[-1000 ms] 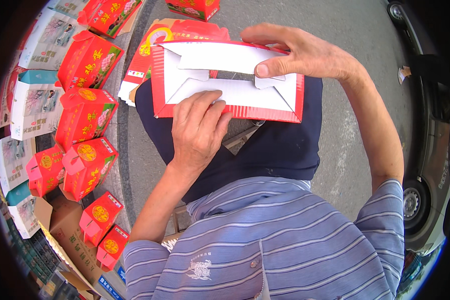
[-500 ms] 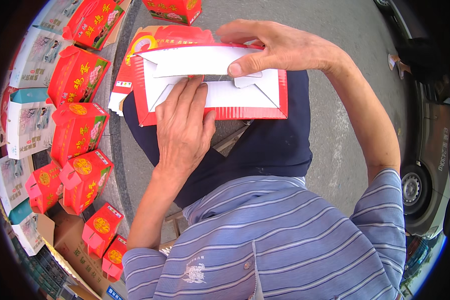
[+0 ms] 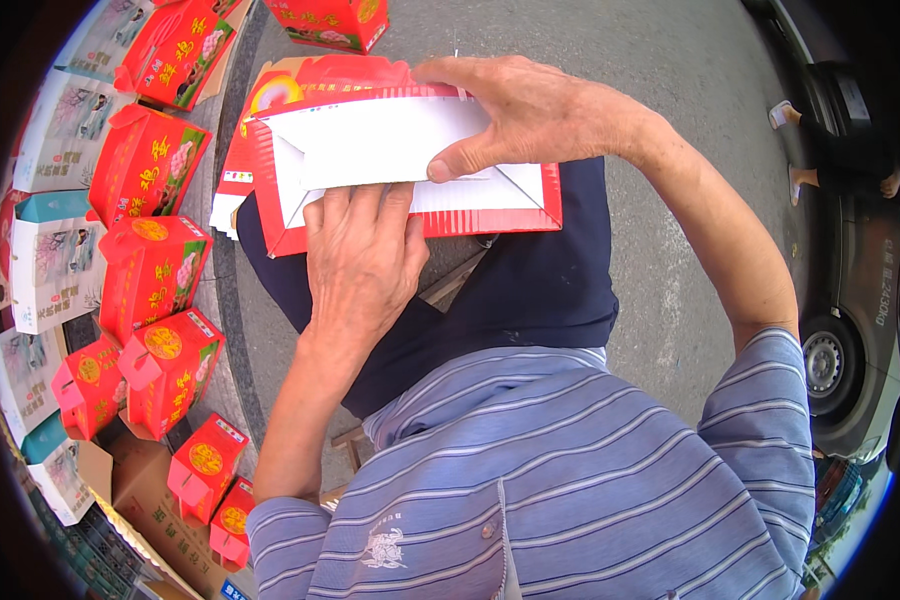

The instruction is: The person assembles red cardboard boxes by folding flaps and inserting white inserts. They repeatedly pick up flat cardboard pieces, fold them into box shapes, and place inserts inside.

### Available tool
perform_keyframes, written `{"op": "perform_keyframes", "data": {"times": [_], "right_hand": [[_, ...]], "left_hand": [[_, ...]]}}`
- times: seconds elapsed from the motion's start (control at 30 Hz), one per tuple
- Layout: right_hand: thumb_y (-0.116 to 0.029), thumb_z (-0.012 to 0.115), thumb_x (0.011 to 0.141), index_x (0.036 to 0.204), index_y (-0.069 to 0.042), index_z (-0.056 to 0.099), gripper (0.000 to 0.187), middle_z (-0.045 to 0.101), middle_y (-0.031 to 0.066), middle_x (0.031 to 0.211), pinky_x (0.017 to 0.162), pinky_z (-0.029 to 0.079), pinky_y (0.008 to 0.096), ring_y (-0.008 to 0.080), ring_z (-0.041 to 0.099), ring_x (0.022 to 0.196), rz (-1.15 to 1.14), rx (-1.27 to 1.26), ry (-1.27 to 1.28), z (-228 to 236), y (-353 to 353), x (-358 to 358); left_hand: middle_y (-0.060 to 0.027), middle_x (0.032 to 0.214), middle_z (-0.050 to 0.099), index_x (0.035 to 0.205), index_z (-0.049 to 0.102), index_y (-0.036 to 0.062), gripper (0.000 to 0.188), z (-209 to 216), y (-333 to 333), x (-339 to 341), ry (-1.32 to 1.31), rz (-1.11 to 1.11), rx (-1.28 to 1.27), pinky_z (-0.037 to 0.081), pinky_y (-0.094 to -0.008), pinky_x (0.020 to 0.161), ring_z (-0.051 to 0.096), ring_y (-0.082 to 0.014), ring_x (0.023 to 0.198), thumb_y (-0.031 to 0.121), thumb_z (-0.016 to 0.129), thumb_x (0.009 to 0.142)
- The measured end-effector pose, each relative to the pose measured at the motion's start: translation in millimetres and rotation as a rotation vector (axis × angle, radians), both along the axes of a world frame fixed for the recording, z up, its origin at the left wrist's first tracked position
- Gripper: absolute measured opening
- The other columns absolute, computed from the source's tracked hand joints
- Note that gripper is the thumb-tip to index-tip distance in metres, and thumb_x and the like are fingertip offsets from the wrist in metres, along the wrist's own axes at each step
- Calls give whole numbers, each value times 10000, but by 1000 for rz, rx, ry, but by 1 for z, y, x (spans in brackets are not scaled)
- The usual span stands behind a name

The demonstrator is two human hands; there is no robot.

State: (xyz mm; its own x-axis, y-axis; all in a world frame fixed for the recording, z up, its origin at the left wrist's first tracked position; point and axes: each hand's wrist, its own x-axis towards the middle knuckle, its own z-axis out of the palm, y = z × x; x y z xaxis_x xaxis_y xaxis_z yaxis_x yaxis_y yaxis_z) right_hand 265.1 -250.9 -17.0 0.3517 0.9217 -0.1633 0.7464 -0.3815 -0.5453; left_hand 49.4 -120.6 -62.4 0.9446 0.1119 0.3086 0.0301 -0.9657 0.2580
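A red cardboard box (image 3: 545,207) with white inner flaps lies bottom up across my thighs. My left hand (image 3: 360,250) comes from the near side, fingers stretched out flat and their tips tucked beneath the far white flap (image 3: 370,140). Its thumb lies apart at the near edge. My right hand (image 3: 540,110) arches over the far edge, its thumb pressing on the white flap and its fingers round the far rim. What lies under the flap is hidden.
Flat red cardboard sheets (image 3: 238,165) and a roll of tape (image 3: 275,93) lie beyond the box. Several folded red boxes (image 3: 150,160) and white boxes (image 3: 60,270) stand at my left, near a brown carton (image 3: 160,500). A vehicle (image 3: 870,300) and a person's feet (image 3: 795,180) are at the right.
The far white flap has folded down toward me, covering the gap and my left fingertips. My right hand has moved slightly left and nearer with it.
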Motion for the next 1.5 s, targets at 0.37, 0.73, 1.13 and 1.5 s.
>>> {"op": "perform_keyframes", "data": {"times": [0.37,0.73,1.13,1.5], "right_hand": [[-688,851,703,1480,-58,518,1054,657,191,1301,1071,501,530,382,629,1252,-25,177,-298,-33,-7,-19],[-662,817,785,1510,-86,499,979,617,204,1382,1089,488,497,397,601,1284,48,168,-229,-22,-13,-19],[-719,775,770,1432,-9,575,991,655,267,1286,1015,543,513,430,645,1214,-1,150,-2,-10,-10,-6],[-667,851,712,1430,-21,567,1007,666,224,1271,1023,529,528,414,643,1213,45,202,-185,-21,-5,-4]], "left_hand": [[-138,1147,683,1229,686,-10,418,-10,2,-8,-48,-27,-38,396,-481,949,591,-338,1126,139,771,847],[-139,1189,691,1275,679,5,454,-9,11,-9,-92,-29,-181,408,-458,993,601,-337,1138,148,782,856],[-200,1216,704,1250,596,-68,351,19,4,17,-218,282,-1862,563,-411,982,712,-272,1118,237,598,1078],[-198,1289,672,1324,553,-58,332,12,8,26,-249,260,-1967,528,-463,1114,680,-292,1203,168,584,1083]]}}
